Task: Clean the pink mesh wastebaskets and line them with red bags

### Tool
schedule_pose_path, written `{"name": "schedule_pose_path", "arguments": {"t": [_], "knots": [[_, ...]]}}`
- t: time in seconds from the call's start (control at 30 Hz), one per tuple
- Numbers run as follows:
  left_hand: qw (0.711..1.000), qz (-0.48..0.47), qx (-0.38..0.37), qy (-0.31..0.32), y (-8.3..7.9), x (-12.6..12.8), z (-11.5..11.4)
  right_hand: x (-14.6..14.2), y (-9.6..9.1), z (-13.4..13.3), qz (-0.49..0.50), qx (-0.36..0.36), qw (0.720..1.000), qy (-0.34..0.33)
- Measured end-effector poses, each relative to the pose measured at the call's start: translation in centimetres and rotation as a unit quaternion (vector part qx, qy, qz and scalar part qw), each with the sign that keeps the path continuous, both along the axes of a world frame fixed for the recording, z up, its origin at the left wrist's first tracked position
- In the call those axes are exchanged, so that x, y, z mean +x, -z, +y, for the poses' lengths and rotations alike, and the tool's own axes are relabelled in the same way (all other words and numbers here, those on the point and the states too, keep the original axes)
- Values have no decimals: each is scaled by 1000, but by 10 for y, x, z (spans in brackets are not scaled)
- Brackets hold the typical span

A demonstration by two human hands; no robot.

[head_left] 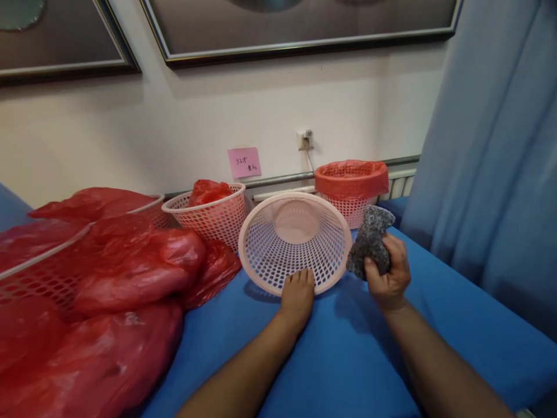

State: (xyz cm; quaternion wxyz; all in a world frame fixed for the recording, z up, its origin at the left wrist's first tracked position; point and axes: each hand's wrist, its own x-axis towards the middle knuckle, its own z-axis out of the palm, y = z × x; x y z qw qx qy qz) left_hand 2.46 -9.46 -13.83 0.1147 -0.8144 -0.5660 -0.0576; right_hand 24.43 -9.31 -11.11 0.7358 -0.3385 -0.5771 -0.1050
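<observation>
On blue sheeting, left hand grips the perforated pink basket — brace it steady — right hand clutches probably a speckled cloth

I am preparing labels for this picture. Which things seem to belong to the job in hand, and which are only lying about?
Seemingly in use:
tipped pink basket, left hand on its rim
speckled grey item, in right hand

Probably just around:
red plastic bags
red-lined basket
pink note
</observation>
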Motion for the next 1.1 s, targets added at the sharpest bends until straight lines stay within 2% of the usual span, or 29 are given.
{"name": "schedule_pose_path", "arguments": {"t": [0.07,0.1,0.2,0.33,0.43,0.47,0.5,0.6,0.67,0.8,0.83,1.0,1.1], "knots": [[1000,12,-1,-8,-2,-2,6,-7,-2,-9,-101,18,994,-22],[1000,17,-3,-7,-4,-2,8,-13,-1,-12,-154,0,987,-47],[999,27,-14,25,-12,-4,5,-35,8,-8,-265,-129,950,-102],[992,28,-29,119,-26,-15,-18,-53,31,12,-265,-297,908,-126],[970,-44,-38,235,-30,-38,-44,-56,44,20,-241,-348,890,-172],[963,-88,-42,251,-30,-48,-53,-57,46,21,-236,-357,885,-183],[961,-140,-49,234,-28,-58,-60,-58,48,21,-233,-365,881,-190],[957,-275,-78,55,-19,-84,-69,-63,50,20,-210,-384,878,-194],[927,-360,-103,-26,-13,-91,-63,-67,52,21,-184,-395,880,-189],[811,-566,-150,-4,-3,-79,-37,-73,56,22,-140,-393,888,-192],[795,-586,-155,3,-1,-74,-32,-74,57,22,-137,-386,891,-197],[796,-593,-119,-11,3,-69,-26,-82,47,11,-165,-318,910,-210],[804,-588,-84,-19,1,-79,-29,-100,39,-5,-210,-306,902,-219]]}}
